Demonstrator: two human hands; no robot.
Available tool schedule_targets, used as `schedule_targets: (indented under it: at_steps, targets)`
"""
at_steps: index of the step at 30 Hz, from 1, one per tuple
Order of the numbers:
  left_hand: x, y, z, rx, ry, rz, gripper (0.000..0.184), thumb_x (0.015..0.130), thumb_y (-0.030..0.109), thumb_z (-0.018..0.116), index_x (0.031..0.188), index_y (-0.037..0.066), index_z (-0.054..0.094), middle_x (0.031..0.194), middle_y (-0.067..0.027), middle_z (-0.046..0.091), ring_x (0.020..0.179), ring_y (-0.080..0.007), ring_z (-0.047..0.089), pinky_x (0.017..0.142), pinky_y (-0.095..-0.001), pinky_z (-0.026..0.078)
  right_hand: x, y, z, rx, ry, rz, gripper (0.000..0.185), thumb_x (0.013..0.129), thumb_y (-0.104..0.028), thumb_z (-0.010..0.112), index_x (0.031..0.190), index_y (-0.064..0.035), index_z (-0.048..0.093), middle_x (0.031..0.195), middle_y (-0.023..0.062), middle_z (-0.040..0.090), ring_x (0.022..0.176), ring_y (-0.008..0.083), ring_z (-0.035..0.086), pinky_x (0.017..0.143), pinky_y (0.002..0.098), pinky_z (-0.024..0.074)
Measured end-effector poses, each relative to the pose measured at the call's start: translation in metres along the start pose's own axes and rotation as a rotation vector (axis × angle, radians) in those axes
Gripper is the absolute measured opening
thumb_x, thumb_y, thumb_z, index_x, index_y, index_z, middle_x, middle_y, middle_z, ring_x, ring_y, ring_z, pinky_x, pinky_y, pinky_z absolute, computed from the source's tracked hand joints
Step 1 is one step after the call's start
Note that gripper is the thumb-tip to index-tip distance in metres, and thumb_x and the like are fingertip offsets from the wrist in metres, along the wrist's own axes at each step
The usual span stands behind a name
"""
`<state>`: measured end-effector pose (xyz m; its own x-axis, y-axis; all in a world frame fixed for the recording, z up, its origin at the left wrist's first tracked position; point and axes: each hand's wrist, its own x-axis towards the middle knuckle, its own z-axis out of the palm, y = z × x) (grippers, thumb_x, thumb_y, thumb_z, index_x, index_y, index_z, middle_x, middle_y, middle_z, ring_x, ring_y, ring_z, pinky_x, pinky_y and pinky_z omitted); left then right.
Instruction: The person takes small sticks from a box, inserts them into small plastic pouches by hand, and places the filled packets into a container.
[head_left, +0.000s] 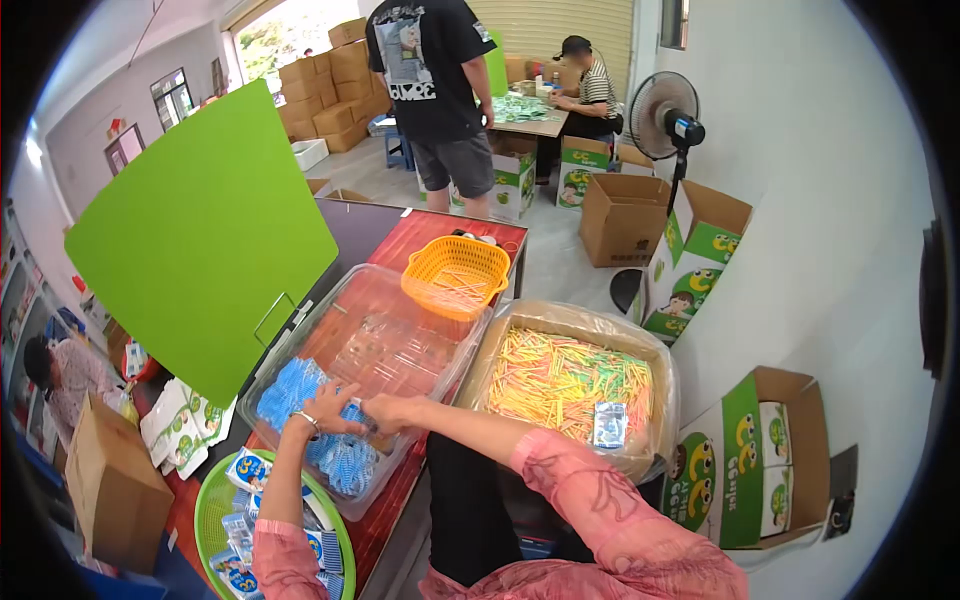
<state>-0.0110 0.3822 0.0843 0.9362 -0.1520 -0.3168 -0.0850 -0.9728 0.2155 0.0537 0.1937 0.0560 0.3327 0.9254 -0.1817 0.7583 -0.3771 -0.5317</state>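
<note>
A clear plastic bin (430, 375) stands on the table, with a pile of blue-and-white striped packets (345, 465) at its near left end. My left hand (328, 410), with a bracelet at the wrist, is over this pile, its fingers curved around a small blue packet (352, 411). Close beside it, my right hand (390, 413) is closed, fingertips meeting the left hand's fingers. Whatever the right hand pinches is too small and hidden to name.
On the right is a lined carton (480, 375) of yellow, orange and green sticks, a blue packet (610, 425) on top. An orange basket (455, 270) stands behind; a green basket (205, 530) of packets is near left. A green board (210, 230) rises left. Other people are further off.
</note>
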Motion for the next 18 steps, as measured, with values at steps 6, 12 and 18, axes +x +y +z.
schedule_targets:
  at_steps: [6,12,18]
  targets:
    - [-0.008,0.013,0.026,0.153,0.132,-0.038,0.072,0.075,0.057,0.072,0.134,0.021,0.053,0.149,-0.0164,0.035,0.14,-0.0407,0.029,0.104,-0.0661,0.029,0.024,0.013,0.026,0.02,0.052,-0.086,0.024,0.075,-0.01,0.07,0.093,0.0041,0.063,0.085,0.0237,0.068,0.085,0.0367,0.07,0.067,0.0439,0.0549]
    - [-0.012,0.014,0.03,0.099,0.145,-0.033,0.065,0.077,0.057,0.071,0.132,0.027,0.055,0.148,-0.0147,0.035,0.139,-0.0385,0.028,0.103,-0.0668,0.028,-0.041,-0.025,-0.007,-0.051,0.363,-0.135,0.019,0.079,-0.009,0.067,0.094,0.0015,0.062,0.084,0.0219,0.066,0.086,0.0372,0.068,0.072,0.0444,0.0537]
    - [-0.011,0.022,0.011,0.102,0.108,-0.022,0.075,0.076,0.055,0.073,0.141,0.028,0.047,0.15,-0.0137,0.034,0.14,-0.039,0.028,0.103,-0.0646,0.03,-0.171,-0.017,-0.044,0.23,0.701,-0.288,0.015,0.085,-0.012,0.067,0.096,-0.0029,0.068,0.092,0.0153,0.069,0.088,0.0348,0.067,0.077,0.0428,0.052]
